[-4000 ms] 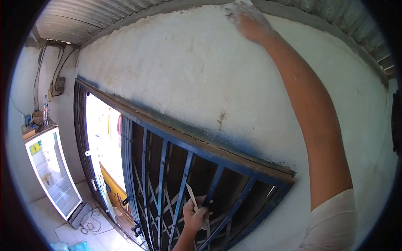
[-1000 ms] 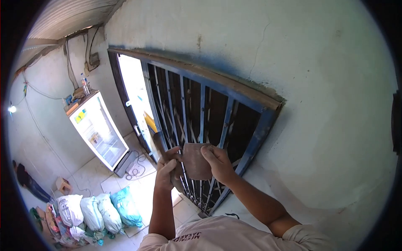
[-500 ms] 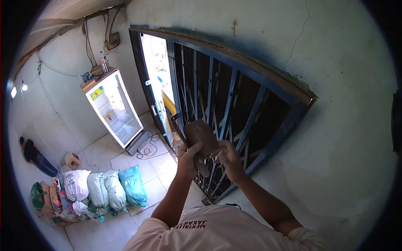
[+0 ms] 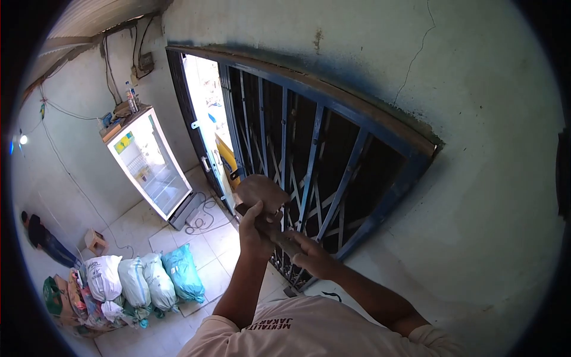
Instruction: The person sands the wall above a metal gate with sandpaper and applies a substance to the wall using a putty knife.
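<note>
A flat brown plate-like tool (image 4: 262, 191) with a narrow handle (image 4: 288, 244) is held up before my chest, in front of the folding gate. My left hand (image 4: 256, 234) is closed around the part where the plate meets the handle, its thumb pointing up along the plate. The fingers of my right hand (image 4: 313, 257) wrap around the lower end of the handle. The plate tilts toward the upper left; its exact kind I cannot tell.
A blue folding metal gate (image 4: 319, 128) stands ahead, with a bright doorway to its left. A glass-door display fridge (image 4: 151, 163) stands by the wall, cables on the tiles beside it. Several filled sacks (image 4: 134, 282) line the floor at lower left. A person (image 4: 47, 238) is behind them.
My right hand has gone from the plate's right edge down to the handle and closed on it. The plate has turned and shifted left. My view has swung slightly right.
</note>
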`<state>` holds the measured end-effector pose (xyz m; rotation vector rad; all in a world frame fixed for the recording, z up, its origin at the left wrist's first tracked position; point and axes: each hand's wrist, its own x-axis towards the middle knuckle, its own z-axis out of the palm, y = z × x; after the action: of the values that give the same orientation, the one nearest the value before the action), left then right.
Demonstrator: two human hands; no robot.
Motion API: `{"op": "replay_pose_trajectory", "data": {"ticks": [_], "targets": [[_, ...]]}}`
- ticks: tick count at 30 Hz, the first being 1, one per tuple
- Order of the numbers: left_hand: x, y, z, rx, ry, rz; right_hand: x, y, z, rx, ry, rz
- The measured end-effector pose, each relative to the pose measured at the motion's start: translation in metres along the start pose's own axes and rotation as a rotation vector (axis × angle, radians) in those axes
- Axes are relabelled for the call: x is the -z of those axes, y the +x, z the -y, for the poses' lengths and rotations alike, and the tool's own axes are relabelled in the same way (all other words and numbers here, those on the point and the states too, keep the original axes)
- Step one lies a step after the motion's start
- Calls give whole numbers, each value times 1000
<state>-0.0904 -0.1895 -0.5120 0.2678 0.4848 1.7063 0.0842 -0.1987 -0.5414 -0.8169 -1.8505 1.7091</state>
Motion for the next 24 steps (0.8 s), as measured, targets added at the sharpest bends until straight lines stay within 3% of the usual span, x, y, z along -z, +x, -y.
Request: {"op": "replay_pose_trajectory", "data": {"ticks": [1, 10, 14, 15, 16, 20, 22, 24], "targets": [[-4, -1, -1, -7, -7, 15, -3, -4, 3, 86, -88, -41], [-10, 3, -4, -160, 59, 62, 0, -24, 8, 67, -291, -112], [7, 18, -27, -254, 25, -49, 7, -43, 12, -46, -342, -91], [40, 41, -28, -427, 139, 0, 10, -50, 7, -63, -333, -95], [26, 34, -41, -440, 54, 2, 12, -55, 3, -77, -325, -99], [31, 40, -66, -639, 263, 44, 21, -55, 20, 423, -404, -524], [13, 34, -74, -624, 308, -4, 28, -49, 35, 614, -424, -706], [-14, 36, -81, -706, 352, 11, 36, -42, 47, 646, -385, -768]]}}
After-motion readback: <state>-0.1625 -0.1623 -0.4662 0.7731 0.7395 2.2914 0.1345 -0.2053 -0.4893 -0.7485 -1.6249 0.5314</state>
